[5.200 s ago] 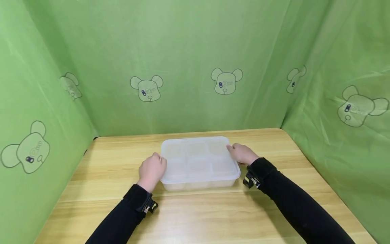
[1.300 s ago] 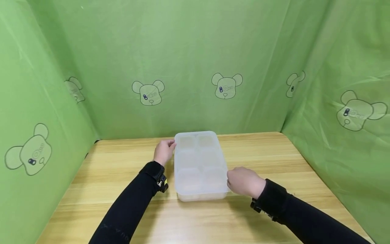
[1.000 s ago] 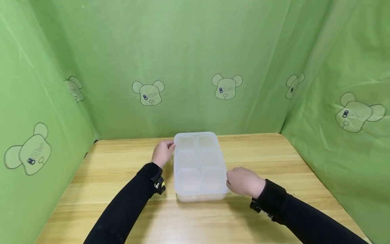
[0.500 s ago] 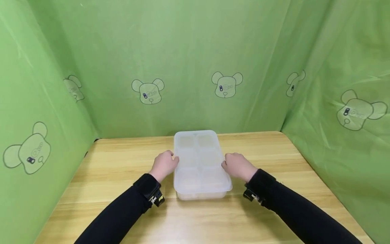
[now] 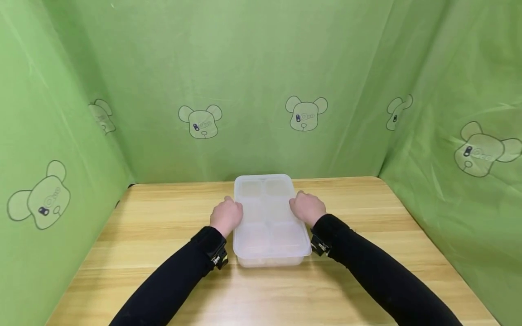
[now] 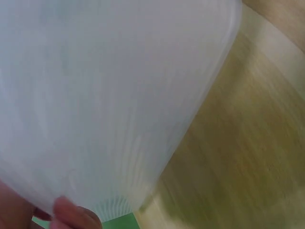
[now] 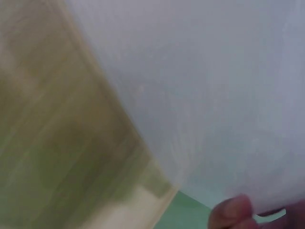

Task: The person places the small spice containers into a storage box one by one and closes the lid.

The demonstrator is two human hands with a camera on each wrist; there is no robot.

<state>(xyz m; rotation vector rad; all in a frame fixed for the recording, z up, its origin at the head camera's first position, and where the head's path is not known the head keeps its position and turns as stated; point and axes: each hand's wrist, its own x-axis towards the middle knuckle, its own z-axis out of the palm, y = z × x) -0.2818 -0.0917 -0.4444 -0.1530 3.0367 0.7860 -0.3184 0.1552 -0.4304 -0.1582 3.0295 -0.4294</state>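
A translucent white plastic food container (image 5: 271, 261) stands on the table, its short side towards me. Its lid (image 5: 271, 235) lies on top, and several compartment shapes show through it. The lid's near right corner juts past the wall below. My left hand (image 5: 226, 216) grips the lid's left edge, a little beyond its middle. Across from it, my right hand (image 5: 307, 208) grips the right edge with curled fingers. Both wrist views show fingertips at the rim of a pale, cloudy plastic surface; the fingers under the edge are mostly hidden.
The wooden table (image 5: 163, 258) extends around the container. Green fabric walls (image 5: 253, 81) with printed bear heads enclose the back and both sides. The container's far end is close to the table's back edge.
The container has turned from lying crosswise to pointing away from me. My hands left its far left and near right corners and now face each other at its long sides.
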